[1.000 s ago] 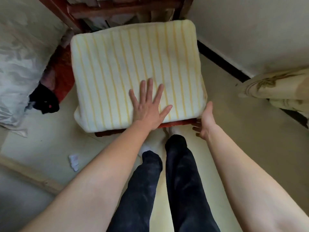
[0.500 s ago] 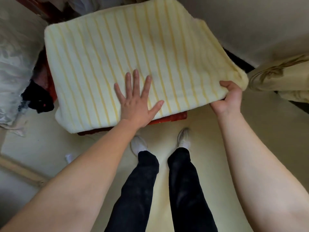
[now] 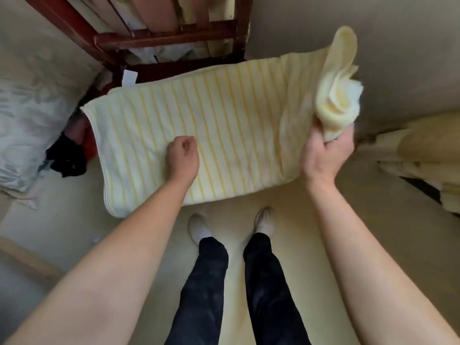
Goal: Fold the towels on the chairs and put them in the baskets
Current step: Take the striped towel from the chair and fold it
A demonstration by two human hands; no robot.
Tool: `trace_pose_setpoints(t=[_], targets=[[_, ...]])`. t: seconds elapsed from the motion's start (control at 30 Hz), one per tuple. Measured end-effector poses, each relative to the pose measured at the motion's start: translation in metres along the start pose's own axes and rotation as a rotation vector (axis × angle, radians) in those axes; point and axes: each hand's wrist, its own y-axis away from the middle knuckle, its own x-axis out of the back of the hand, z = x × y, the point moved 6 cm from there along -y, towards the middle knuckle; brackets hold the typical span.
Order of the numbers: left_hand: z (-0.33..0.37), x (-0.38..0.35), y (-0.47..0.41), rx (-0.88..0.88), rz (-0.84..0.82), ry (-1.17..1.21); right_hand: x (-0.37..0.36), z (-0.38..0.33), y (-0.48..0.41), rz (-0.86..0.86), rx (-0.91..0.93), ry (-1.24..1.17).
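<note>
Right grip (image 3: 326, 155): pinching the towel (image 3: 224, 135) end bunched above it, held high for folding over.
Left grip (image 3: 183, 158): curled on towel, likely anchoring it; pinch unclear.

You have one view, worn on your head: wide-angle, aimed forward and steeply down, close over the towel (image 3: 224, 135) at mid-frame, with the floor (image 3: 231, 220) and your shoes (image 3: 199, 226) at lower centre.

Left hand (image 3: 183, 158) lies curled, knuckles down; right hand (image 3: 326, 155), raised, grips towel (image 3: 224, 120).
</note>
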Motion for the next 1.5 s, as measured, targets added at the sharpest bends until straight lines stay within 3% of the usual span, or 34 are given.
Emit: trace_pose_setpoints(t=[0.07, 0.13, 0.2, 0.3, 0.4, 0.47, 0.53, 0.6, 0.67, 0.73, 0.83, 0.93, 1.0, 1.1, 1.2, 1.27, 1.37, 1.5], targets=[[-0.021, 0.023, -0.01, 0.26, -0.035, 0.276, -0.047, -0.006, 0.058, -0.446, 0.294, 0.182], [-0.035, 0.039, -0.015, 0.389, -0.119, 0.427, -0.09, 0.02, 0.116, -0.941, 0.538, 0.49], [-0.048, 0.051, -0.015, 0.443, -0.196, 0.473, -0.108, 0.051, 0.151, -1.195, 0.678, 0.811], [-0.061, 0.054, -0.009, 0.5, -0.318, 0.496, -0.111, 0.05, 0.159, -1.202, 0.647, 0.861], [-0.059, 0.045, 0.002, 0.53, -0.434, 0.479, -0.111, 0.048, 0.157, -1.302, 0.471, 0.804], [-0.056, 0.037, 0.007, 0.526, -0.453, 0.464, -0.113, 0.045, 0.151, -1.348, 0.224, 0.675], [-0.053, 0.031, 0.009, 0.494, -0.445, 0.412, -0.111, 0.039, 0.131, -1.156, -0.169, 0.349], [-0.052, 0.029, 0.01, 0.442, -0.444, 0.341, -0.108, 0.037, 0.099, -0.802, -0.328, 0.175], [-0.049, 0.025, 0.012, 0.369, -0.455, 0.248, -0.106, 0.026, 0.069, -0.62, -0.185, 0.287], [-0.044, 0.016, 0.017, 0.293, -0.511, 0.18, -0.114, 0.016, 0.049, -0.638, 0.047, 0.494], [-0.044, 0.005, 0.029, 0.227, -0.622, -0.046, -0.153, -0.005, 0.039, -0.888, 0.236, 0.621], [-0.045, 0.001, 0.04, 0.178, -0.618, -0.357, -0.189, -0.022, 0.032, -1.076, 0.249, 0.687], [-0.041, -0.005, 0.042, 0.122, -0.601, -0.421, -0.213, -0.036, 0.033, -1.157, 0.335, 0.735], [-0.041, -0.005, 0.042, 0.224, -0.599, -0.158, -0.249, -0.068, 0.049, -1.262, 0.775, 0.952], [-0.044, 0.013, 0.045, 0.375, -0.499, 0.126, -0.277, -0.094, 0.078, -1.302, 1.342, 1.15], [-0.047, 0.025, 0.048, 0.444, -0.447, 0.246, -0.29, -0.088, 0.098, -1.421, 1.646, 1.315], [-0.052, 0.036, 0.054, 0.48, -0.391, 0.327, -0.296, -0.067, 0.102, -1.513, 1.821, 1.604], [-0.045, 0.043, 0.058, 0.452, -0.324, 0.289, -0.296, -0.076, 0.093, -1.556, 1.87, 1.51]])
